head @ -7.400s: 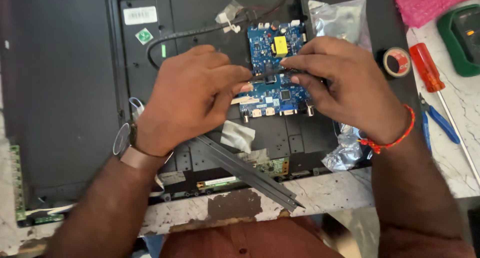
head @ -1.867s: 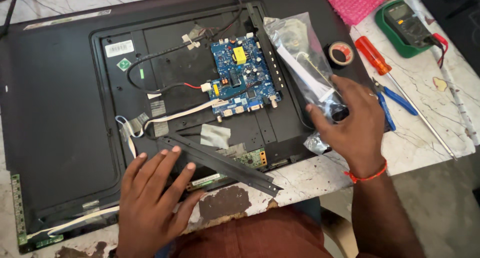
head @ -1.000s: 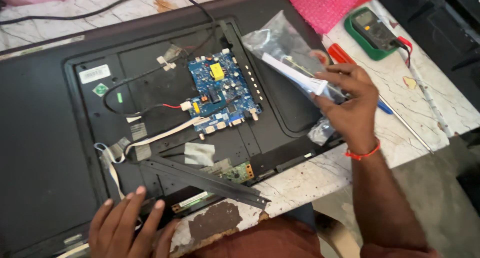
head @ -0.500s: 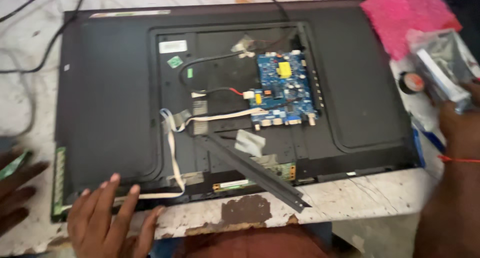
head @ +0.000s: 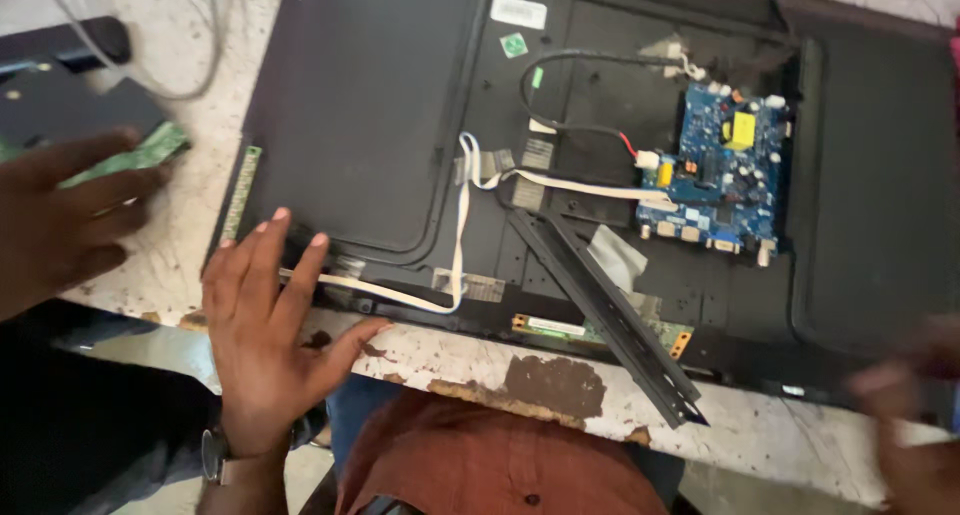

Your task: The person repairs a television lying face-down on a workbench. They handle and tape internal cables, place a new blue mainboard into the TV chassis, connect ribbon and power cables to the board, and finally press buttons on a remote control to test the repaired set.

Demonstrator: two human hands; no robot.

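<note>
A black flat-screen panel [head: 370, 105] lies back-up on a worn stone table. My left hand [head: 268, 325] rests flat on its near left corner with the fingers spread, holding nothing. The fingertips lie close to a white ribbon cable [head: 461, 237]. A blue circuit board [head: 715, 180] is mounted right of centre, with black and white wires running to it. A loose black metal bar [head: 610, 320] lies slanted across the panel's lower edge. My right hand [head: 910, 415] is a blur at the lower right corner, and its grip is unreadable.
Another person's hand [head: 60, 215] lies at the left on a green circuit board [head: 150, 153] next to a dark flat box [head: 60, 100]. Grey cables [head: 190, 55] trail over the table's far left. The table edge [head: 540, 380] is chipped, with rusty patches.
The view has swung left. My right hand dropped to the lower right edge and the plastic bag it held is out of view. My left hand slid up onto the panel's corner.
</note>
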